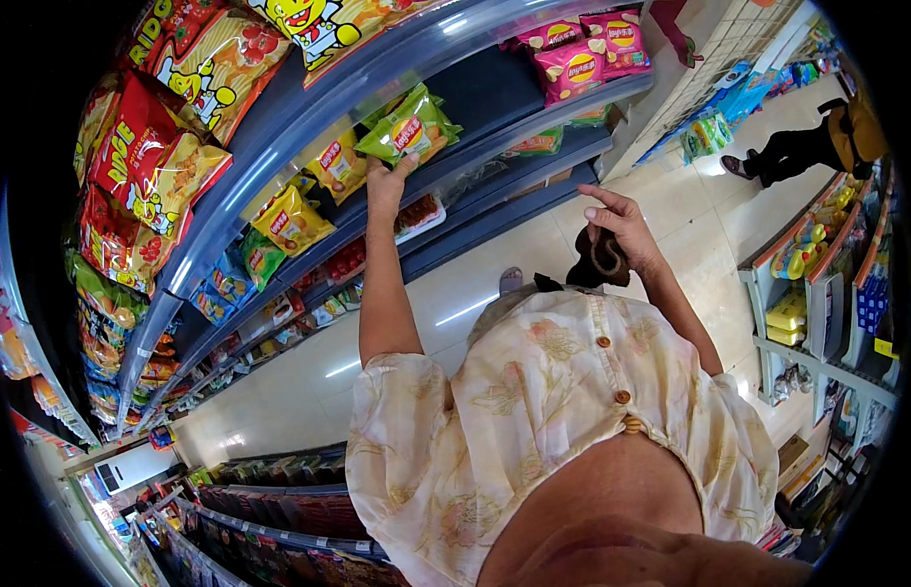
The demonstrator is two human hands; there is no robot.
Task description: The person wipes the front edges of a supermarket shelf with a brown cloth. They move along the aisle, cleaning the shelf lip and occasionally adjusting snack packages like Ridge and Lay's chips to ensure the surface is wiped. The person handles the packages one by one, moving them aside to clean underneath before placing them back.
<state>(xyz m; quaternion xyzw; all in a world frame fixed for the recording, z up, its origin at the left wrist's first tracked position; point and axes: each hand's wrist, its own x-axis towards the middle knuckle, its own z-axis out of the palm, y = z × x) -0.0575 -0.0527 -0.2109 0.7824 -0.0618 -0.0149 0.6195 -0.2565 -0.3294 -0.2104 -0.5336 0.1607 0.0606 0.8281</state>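
A green bag of Lay's potato chips (410,130) lies tilted on the shelf's front part. My left hand (388,176) grips its lower edge, thumb on the front and the other fingers mostly hidden. Just left of that hand are yellow Lay's bags (336,163). My right hand (618,224) hangs over the aisle, away from the shelf, index finger stretched out. From it hangs a dark brown pouch (593,263) with a cord loop; the fingers holding it are partly hidden.
Pink Lay's bags (579,55) stand at the shelf's right end. Large Ridge chip bags (151,139) fill the upper shelf, whose clear front edge (279,139) curves over this one. Another person (808,143) is in the aisle at right, near shelves with yellow bottles (799,253).
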